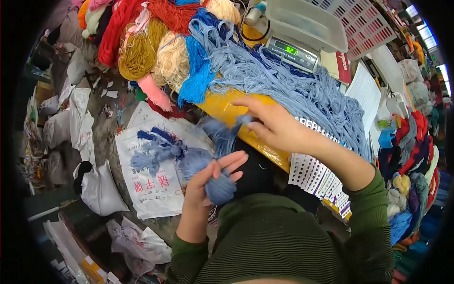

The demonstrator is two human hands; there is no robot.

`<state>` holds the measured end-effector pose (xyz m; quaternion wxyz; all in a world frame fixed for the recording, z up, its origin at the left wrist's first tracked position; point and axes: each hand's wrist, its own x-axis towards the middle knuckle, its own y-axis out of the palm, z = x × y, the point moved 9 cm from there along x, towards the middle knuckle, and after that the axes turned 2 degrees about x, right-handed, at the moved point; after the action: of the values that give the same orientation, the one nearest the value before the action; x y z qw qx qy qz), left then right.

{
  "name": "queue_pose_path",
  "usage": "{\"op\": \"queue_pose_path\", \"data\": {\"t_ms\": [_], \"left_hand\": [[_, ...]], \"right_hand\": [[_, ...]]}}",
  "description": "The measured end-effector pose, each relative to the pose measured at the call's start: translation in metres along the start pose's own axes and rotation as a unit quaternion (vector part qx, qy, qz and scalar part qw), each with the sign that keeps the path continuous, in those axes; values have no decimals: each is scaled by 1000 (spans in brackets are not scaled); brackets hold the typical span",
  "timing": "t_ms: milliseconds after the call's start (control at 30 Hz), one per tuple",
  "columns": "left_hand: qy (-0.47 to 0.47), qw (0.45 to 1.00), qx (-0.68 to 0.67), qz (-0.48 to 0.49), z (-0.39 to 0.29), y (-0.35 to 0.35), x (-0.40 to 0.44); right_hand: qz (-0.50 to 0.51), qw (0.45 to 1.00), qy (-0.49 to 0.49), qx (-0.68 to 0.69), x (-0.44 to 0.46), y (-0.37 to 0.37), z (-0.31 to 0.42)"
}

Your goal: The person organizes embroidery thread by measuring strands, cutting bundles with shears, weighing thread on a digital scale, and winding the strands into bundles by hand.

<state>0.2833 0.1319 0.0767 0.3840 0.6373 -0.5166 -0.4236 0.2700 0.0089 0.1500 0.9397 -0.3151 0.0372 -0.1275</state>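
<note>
A bundle of grey-blue yarn (pixel 221 189) lies in my left hand (pixel 215 177), whose fingers are partly wrapped round it. Its loose strands, blurred, rise toward my right hand (pixel 269 124), which pinches yarn between thumb and fingertips over the edge of the yellow table (pixel 227 102). Left of my left hand, light blue yarn with a dark blue tuft (pixel 161 150) hangs above a white sack (pixel 142 189). Long light blue skeins (pixel 288 90) spread over the table beyond my right hand.
An electronic scale (pixel 293 53) with a clear plastic bin (pixel 305 21) stands at the back. Red, mustard (pixel 142 52), cream and bright blue yarns heap at the upper left. Punched cards (pixel 314 175) line the table's near edge. White sacks (pixel 101 189) lie on the floor.
</note>
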Motion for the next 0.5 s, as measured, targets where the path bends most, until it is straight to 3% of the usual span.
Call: {"op": "queue_pose_path", "data": {"t_ms": [67, 100, 133, 200, 300, 400, 433, 500], "left_hand": [[-6, 1000, -22, 6, 13, 5, 2], [-6, 999, -37, 7, 18, 7, 3], [-5, 999, -52, 9, 22, 8, 5], [-10, 999, -43, 18, 26, 15, 8], [-6, 999, -32, 34, 30, 21, 14], [6, 997, -46, 54, 32, 27, 21], [2, 995, -69, 66, 35, 31, 24], [-8, 990, -115, 88, 40, 35, 29]], "right_hand": [[80, 995, 55, -32, -7, 10, 19], [153, 984, 43, -78, -14, 22, 31], [195, 980, 8, -33, -24, 31, 39], [205, 977, -14, -47, -36, 39, 35], [206, 968, 101, -100, -48, 27, 15], [36, 998, 45, 32, -61, 19, 0], [51, 972, 138, 182, -66, 26, -3], [21, 948, 174, 267, -75, 31, -11]]}}
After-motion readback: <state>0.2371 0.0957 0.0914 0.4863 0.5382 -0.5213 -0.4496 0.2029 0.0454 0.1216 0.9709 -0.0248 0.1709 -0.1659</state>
